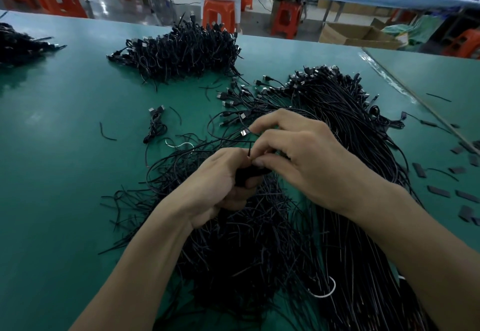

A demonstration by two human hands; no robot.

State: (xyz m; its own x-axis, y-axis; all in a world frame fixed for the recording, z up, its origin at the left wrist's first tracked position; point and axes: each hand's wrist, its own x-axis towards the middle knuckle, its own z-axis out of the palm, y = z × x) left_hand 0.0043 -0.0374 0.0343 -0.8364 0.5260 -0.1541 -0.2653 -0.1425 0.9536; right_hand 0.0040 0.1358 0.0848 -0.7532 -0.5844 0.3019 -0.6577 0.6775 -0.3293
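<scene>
- Loose black cable ends and ties [241,240] lie heaped under both forearms, nearest the camera, on the green table [65,149].
- Long uncoiled cables [350,128] run up the right side of the table, their plugs fanned out at the far end.
- Farther back sits a pile of finished coils [181,50], and one small coil [155,125] lies alone to the left of the hands.
- Left hand [215,175]: the fingers are curled tight round the coiled cable [246,173], held just above the heap at the middle of the table. Only a dark stub of the coil shows between thumb and fingers.
- Right hand [304,154]: thumb and bent fingers are closed narrow against the top of the coil and seem to pinch the tie [250,149], whose thin end sticks up between the two hands. The forefinger reaches out towards the plug [243,132].
- Handling, as I judge it: the coil is light, soft and springy, so it wants to unwind if the grip slackens. It is best held round its waist, where the loops cross, not by the plug.
- The tie looks thin, bendable and easily lost among the black strands. It is best nipped close to the coil so that it can be twisted.
</scene>
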